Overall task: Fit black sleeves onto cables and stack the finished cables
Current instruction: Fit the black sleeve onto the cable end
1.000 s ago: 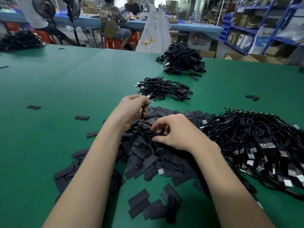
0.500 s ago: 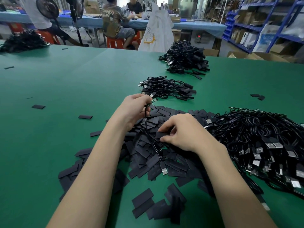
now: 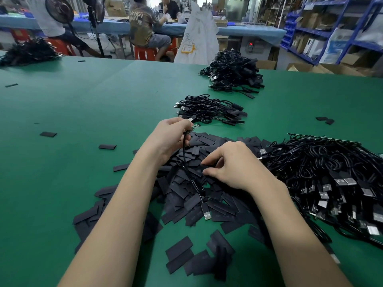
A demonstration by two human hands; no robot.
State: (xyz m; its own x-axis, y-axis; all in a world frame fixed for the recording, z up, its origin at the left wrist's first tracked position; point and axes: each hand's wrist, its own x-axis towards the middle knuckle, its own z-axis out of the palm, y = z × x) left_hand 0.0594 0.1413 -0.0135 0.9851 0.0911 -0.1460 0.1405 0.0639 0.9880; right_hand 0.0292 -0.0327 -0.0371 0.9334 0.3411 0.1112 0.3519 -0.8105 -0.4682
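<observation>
Counter: green counter (image 3: 87,112), flat and matte, running from the near edge to a far edge below the room behind.
Landmark: sleeve heap (image 3: 207,195), a spread of flat black sleeves in the near middle of the counter; all places below are given from it.
Left hand (image 3: 172,135): over the far left part of the sleeve heap; its grip is closed round one end of a held cable (image 3: 191,179), fingers curled.
Held cable: runs from the left hand down across the sleeve heap, its metal plug (image 3: 206,212) lying on the sleeves at the near side.
Right hand (image 3: 234,164): on top of the sleeve heap, right of the held cable; thumb and fingertips pinch at a sleeve in the heap, grip nearly closed.
Unsleeved cables (image 3: 331,179): large tangled mass touching the right side of the sleeve heap, plugs pointing toward the near edge.
Finished stack (image 3: 211,110): small pile of cables just beyond the sleeve heap.
Far pile (image 3: 234,73): larger cable pile well beyond the sleeve heap, near the far edge.
Stray sleeves: single pieces (image 3: 48,134) left of the sleeve heap; a pair (image 3: 326,120) to its far right.
Open surface: broad bare green left and far left of the sleeve heap.
Room: blue-topped table (image 3: 238,31) with seated people (image 3: 145,25), standing fans (image 3: 60,10), blue shelving (image 3: 339,27) at right.
</observation>
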